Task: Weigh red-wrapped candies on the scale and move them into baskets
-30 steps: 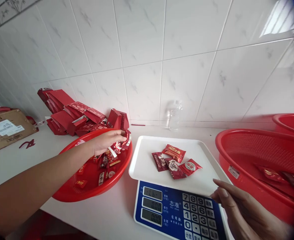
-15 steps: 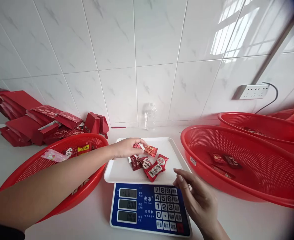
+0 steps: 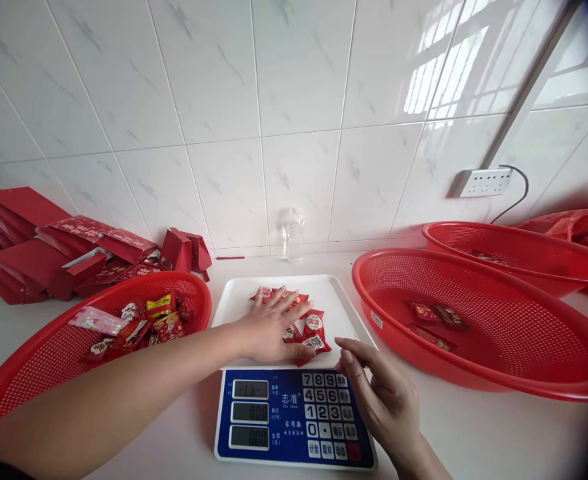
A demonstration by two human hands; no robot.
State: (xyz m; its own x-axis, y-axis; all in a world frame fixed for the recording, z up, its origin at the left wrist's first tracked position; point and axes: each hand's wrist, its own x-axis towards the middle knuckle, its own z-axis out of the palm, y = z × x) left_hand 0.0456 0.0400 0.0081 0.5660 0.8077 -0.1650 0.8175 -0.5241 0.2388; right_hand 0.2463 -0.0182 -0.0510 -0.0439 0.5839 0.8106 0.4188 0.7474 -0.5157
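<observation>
My left hand (image 3: 269,330) lies spread, palm down, over several red wrapped snack packets (image 3: 315,323) on the white tray (image 3: 337,293) of a scale, hiding some of them. The fingers stretch flat across the wrappers and grip nothing. Beside the tray's front right corner, my right hand (image 3: 387,393) hovers by the blue keypad panel (image 3: 294,433), holding nothing. Its fingers are loosely bent, with a small gap between thumb and forefinger. Three small displays (image 3: 251,413) sit on the panel's left side.
To the left, a red basket (image 3: 194,293) holds assorted packets, with folded red boxes (image 3: 94,233) behind it. A larger red basket (image 3: 474,280) with a few packets is at right, another basket (image 3: 499,233) behind. A clear bottle (image 3: 295,237) stands near the tiled wall.
My left hand has let go of the packets it held and now lies flat and spread over the pile. The view has shifted slightly; my right hand stays by the keypad.
</observation>
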